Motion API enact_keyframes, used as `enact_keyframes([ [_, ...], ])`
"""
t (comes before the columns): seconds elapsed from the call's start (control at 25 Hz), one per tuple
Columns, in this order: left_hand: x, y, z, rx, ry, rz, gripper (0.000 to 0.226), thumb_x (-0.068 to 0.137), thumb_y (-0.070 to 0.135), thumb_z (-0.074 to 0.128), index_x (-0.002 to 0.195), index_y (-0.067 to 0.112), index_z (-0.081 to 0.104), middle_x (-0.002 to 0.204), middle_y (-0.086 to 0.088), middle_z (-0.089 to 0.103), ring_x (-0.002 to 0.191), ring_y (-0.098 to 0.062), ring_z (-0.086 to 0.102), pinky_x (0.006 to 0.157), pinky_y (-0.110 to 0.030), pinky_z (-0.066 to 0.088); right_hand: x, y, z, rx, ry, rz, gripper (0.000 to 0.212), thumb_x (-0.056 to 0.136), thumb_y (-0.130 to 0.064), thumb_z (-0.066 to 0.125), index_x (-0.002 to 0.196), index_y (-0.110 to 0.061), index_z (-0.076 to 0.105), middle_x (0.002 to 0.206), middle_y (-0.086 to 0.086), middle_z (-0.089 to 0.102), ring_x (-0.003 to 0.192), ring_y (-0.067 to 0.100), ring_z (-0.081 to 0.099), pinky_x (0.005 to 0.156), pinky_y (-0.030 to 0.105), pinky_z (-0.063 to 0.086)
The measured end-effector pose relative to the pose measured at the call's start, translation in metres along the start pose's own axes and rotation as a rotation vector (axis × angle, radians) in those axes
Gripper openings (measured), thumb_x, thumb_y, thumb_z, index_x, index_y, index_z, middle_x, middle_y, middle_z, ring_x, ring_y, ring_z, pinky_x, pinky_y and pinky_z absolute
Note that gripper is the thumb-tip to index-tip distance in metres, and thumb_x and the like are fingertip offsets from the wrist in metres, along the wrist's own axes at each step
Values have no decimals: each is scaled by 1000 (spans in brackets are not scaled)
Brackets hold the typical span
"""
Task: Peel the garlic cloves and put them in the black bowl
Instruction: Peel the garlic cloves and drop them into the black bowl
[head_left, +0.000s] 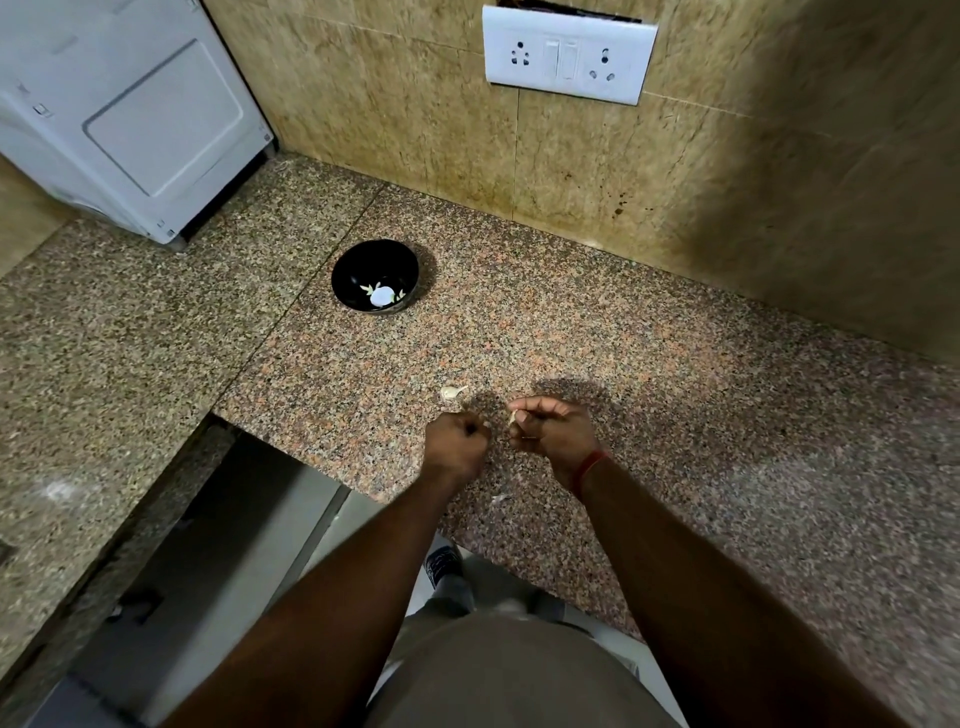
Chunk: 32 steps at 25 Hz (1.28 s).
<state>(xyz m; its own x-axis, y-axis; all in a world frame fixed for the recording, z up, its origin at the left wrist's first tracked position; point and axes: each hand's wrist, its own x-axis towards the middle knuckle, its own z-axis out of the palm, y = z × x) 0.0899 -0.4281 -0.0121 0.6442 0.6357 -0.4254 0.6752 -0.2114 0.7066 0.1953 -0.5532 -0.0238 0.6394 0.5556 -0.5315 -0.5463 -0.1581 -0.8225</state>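
My right hand (551, 427) pinches a garlic clove (513, 417) between thumb and curled fingers, well on the near side of the black bowl (375, 276). My left hand (456, 439) sits just beside it, fingers curled tight; whether anything is inside that fist I cannot tell. A loose piece of garlic (452, 392) lies on the speckled counter (675, 374), between the bowl and my hands, close to my left knuckles. The bowl holds pale bits at its bottom. Beyond the bowl, a white socket plate (569, 54) is on the wall; no writing on it is readable.
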Motion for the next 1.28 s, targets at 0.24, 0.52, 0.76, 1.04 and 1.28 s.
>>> enact_keyframes([
  [0.24,4,-3,8,169,23,130,19,92,3,67,83,16,77,78,9,69,51,10,52,51,2,38,-1,7,-9,-22,-6,5,15,95,8,62,102,-1,72,82,7,73,73,17,69,64,30,59],
  [0.52,0,7,11,93,81,171,37,95,6,61,61,18,65,50,14,48,38,7,48,47,-5,35,-3,9,-12,-62,0,-33,16,93,7,66,100,-4,74,88,11,74,77,18,71,67,32,60],
  [0.76,7,-5,19,-5,46,69,19,90,10,68,75,13,79,57,10,64,50,-3,60,48,-8,44,-5,11,-10,-23,34,-8,7,95,4,64,98,2,70,79,10,71,71,19,69,65,34,60],
  [1.04,13,-15,24,-272,-24,-41,17,83,-4,72,82,11,79,84,-8,78,83,-28,75,75,-39,64,-3,24,-2,-28,36,27,15,94,6,62,83,-2,67,73,13,68,66,24,68,69,43,62],
  [1.28,13,-39,20,-231,-45,-101,10,84,-3,75,85,6,80,77,-7,76,65,-15,73,60,-25,59,20,34,-13,-152,331,118,6,87,0,76,86,-6,76,84,12,77,73,23,72,70,41,64],
])
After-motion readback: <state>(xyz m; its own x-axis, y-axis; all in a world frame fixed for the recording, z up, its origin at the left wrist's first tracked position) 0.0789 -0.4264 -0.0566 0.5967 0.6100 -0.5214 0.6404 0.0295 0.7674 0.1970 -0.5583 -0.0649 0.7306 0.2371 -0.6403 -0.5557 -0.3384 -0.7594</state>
